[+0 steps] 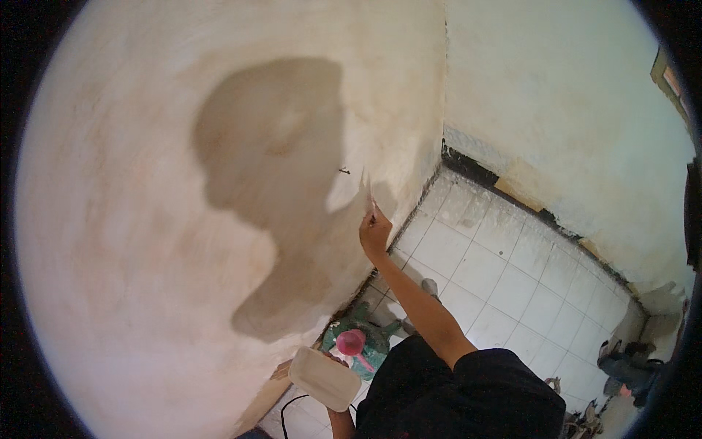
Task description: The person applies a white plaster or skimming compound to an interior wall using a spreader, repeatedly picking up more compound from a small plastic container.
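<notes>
My right hand [375, 231] is raised at arm's length beside the plastered wall [124, 190], its fingers closed round what looks like a putty knife [368, 192]. The thin pale blade is seen nearly edge-on and points up at the wall; whether it touches cannot be told. Low near my body, my left hand [337, 358] holds a shallow whitish rectangular plastic tub [325, 378]. Most of that hand is hidden behind the tub. A small dark nail or hook [344, 170] sticks out of the wall, left of the blade.
Below stand a pink dipper [351, 342] and a crumpled green sack [380, 338] on the white tiled floor [504, 282]. A dark cable [284, 417] runs by the tub. A second wall [556, 110] has a broken base edge. Assorted items [632, 373] lie far right.
</notes>
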The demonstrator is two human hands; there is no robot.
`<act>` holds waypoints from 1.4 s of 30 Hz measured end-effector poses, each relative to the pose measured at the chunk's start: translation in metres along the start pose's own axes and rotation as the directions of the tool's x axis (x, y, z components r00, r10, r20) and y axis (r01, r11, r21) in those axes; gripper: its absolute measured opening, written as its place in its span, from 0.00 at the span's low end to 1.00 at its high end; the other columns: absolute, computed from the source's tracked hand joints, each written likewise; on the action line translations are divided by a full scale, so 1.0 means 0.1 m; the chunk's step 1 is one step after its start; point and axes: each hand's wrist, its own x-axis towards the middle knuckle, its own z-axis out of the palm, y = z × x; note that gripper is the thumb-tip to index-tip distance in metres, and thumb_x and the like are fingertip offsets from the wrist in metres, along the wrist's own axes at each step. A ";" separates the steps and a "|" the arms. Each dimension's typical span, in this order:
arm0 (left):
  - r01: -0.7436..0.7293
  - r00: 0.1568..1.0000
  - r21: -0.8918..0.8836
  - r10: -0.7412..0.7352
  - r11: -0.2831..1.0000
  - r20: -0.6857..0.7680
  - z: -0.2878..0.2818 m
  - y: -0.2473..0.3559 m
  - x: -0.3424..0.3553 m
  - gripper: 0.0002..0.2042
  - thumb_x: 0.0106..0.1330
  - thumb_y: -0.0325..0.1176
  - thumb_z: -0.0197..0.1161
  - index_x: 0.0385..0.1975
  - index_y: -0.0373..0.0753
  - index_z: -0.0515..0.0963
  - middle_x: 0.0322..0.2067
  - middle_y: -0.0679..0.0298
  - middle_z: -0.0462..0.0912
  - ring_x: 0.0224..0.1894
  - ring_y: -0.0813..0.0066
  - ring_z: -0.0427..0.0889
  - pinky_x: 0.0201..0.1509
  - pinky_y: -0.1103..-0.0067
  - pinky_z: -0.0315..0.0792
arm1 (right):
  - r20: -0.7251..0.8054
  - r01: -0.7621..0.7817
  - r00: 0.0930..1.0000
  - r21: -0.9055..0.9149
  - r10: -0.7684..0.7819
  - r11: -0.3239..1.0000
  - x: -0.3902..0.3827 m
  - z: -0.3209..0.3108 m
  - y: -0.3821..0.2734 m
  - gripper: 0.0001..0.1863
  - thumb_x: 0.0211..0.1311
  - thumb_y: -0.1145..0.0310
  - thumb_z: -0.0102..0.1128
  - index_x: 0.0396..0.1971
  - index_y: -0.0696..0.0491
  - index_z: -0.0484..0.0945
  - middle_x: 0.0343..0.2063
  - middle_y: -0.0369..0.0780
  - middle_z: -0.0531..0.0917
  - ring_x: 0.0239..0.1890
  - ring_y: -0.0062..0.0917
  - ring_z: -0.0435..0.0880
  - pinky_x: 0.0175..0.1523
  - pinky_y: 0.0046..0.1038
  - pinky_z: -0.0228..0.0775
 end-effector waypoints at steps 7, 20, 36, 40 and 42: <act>-0.146 0.985 0.402 0.171 0.904 -0.027 0.21 -0.53 0.35 0.22 0.68 0.47 0.56 0.59 0.45 0.70 0.55 0.62 0.74 0.58 0.64 0.71 0.64 0.63 0.62 | 0.259 0.139 0.957 -0.009 -0.132 0.990 -0.57 0.31 -0.77 0.09 0.59 0.76 0.58 0.39 0.59 0.80 0.25 0.52 0.81 0.26 0.43 0.83 0.29 0.32 0.73; -0.070 0.994 0.550 0.102 0.832 -0.027 -0.02 -0.07 0.61 0.25 0.70 0.48 0.51 0.64 0.45 0.64 0.55 0.61 0.72 0.55 0.63 0.72 0.63 0.65 0.63 | 0.391 -0.550 0.806 0.219 0.444 0.806 -0.35 -0.51 -1.02 0.12 0.68 0.71 0.50 0.37 0.62 0.81 0.17 0.33 0.78 0.18 0.15 0.76 0.23 0.20 0.67; -0.196 0.980 0.661 0.132 0.724 0.146 -1.08 1.05 0.37 0.22 0.74 0.44 0.46 0.64 0.45 0.62 0.56 0.62 0.72 0.58 0.66 0.71 0.65 0.67 0.63 | 0.361 0.002 0.932 0.098 -0.037 0.995 0.07 0.29 -1.82 0.08 0.63 0.76 0.57 0.36 0.67 0.78 0.23 0.43 0.83 0.26 0.17 0.81 0.31 0.22 0.75; -0.202 0.973 0.547 0.230 0.813 0.017 -0.91 0.90 0.37 0.23 0.69 0.46 0.54 0.58 0.40 0.67 0.51 0.59 0.75 0.55 0.62 0.73 0.63 0.64 0.65 | 0.387 0.012 0.919 0.170 -0.077 0.985 -0.30 0.01 -2.53 0.09 0.63 0.78 0.55 0.42 0.65 0.77 0.27 0.43 0.84 0.30 0.17 0.81 0.32 0.21 0.73; -0.228 0.961 0.515 0.277 0.826 -0.019 -0.78 0.79 0.34 0.22 0.68 0.47 0.55 0.55 0.39 0.69 0.49 0.58 0.76 0.53 0.61 0.74 0.63 0.64 0.65 | 0.461 -0.092 0.886 0.274 -0.047 0.957 -0.56 -0.18 -2.37 0.10 0.65 0.78 0.53 0.44 0.63 0.77 0.29 0.41 0.83 0.30 0.16 0.81 0.31 0.20 0.72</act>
